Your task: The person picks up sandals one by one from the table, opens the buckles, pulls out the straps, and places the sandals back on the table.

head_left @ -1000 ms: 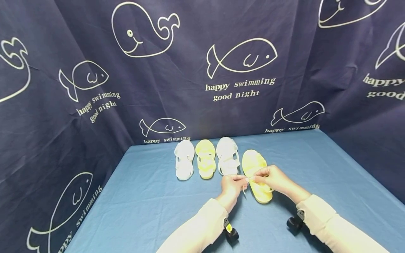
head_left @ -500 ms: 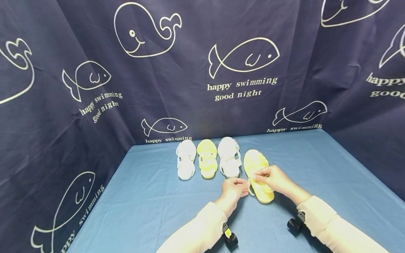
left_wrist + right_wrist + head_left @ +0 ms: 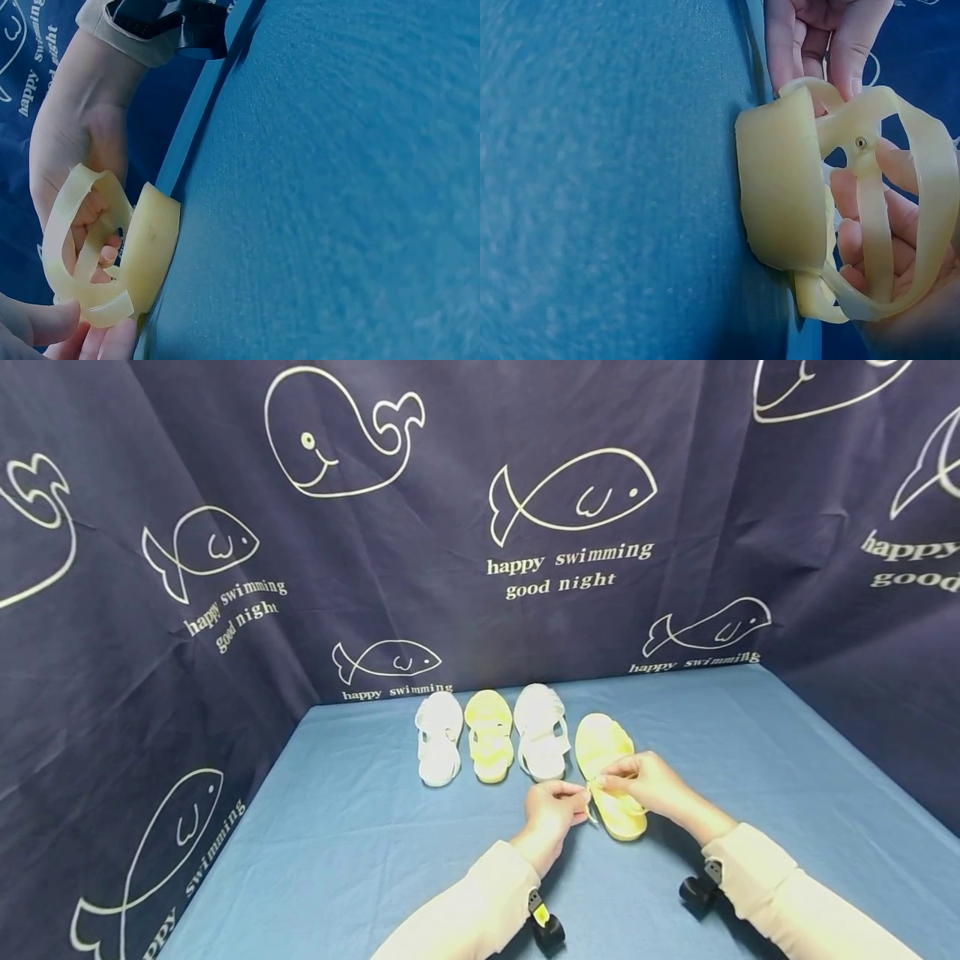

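A yellow sandal (image 3: 621, 820) lies tilted on the blue surface, at the right end of a row of sandals. At its left side, my left hand (image 3: 553, 814) pinches the strap between thumb and fingers; in the left wrist view the fingertips hold the strap's end (image 3: 109, 309). My right hand (image 3: 645, 783) reaches over the sandal and grips the strap near that same spot. In the right wrist view its fingers (image 3: 900, 161) pass inside the strap loops, beside a small round metal stud (image 3: 861, 142). Part of the sandal's middle is hidden by the right hand.
To the left stand a white sandal (image 3: 543, 735), a smaller yellow sandal (image 3: 489, 739) and another white sandal (image 3: 438, 742). Behind them rises a dark blue curtain (image 3: 465, 602) printed with fish and whales. The blue cloth surface (image 3: 337, 852) extends around the hands.
My left hand has shifted slightly down from the strap joint, and the strap's loose end has moved from beside the sandal to against its edge. The right hand stays in place.
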### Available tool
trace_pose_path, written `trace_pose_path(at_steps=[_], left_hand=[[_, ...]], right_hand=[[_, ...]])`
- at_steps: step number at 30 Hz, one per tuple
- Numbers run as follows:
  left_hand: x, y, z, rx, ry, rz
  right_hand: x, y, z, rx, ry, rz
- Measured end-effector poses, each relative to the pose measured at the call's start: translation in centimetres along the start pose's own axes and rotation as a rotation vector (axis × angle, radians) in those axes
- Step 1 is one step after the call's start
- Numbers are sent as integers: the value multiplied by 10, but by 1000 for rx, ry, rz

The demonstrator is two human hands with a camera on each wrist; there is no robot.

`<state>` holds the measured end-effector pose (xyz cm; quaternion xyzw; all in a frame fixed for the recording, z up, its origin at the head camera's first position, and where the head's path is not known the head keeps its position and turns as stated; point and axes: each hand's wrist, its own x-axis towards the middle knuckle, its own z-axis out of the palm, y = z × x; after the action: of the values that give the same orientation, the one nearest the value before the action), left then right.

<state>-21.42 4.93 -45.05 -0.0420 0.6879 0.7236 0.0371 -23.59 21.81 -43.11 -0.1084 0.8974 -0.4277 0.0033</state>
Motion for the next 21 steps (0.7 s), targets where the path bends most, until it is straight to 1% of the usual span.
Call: trace_pose_path(at_steps=[7, 14, 21], left_hand=[[2, 1, -1, 35, -9, 45], [5, 2, 0, 43, -20, 37], [6, 1, 3, 39, 2, 33]], right_hand=[[-1, 2, -1, 28, -8, 12], [-2, 0, -1, 48, -12, 32], [-3, 1, -1, 56, -4, 30]])
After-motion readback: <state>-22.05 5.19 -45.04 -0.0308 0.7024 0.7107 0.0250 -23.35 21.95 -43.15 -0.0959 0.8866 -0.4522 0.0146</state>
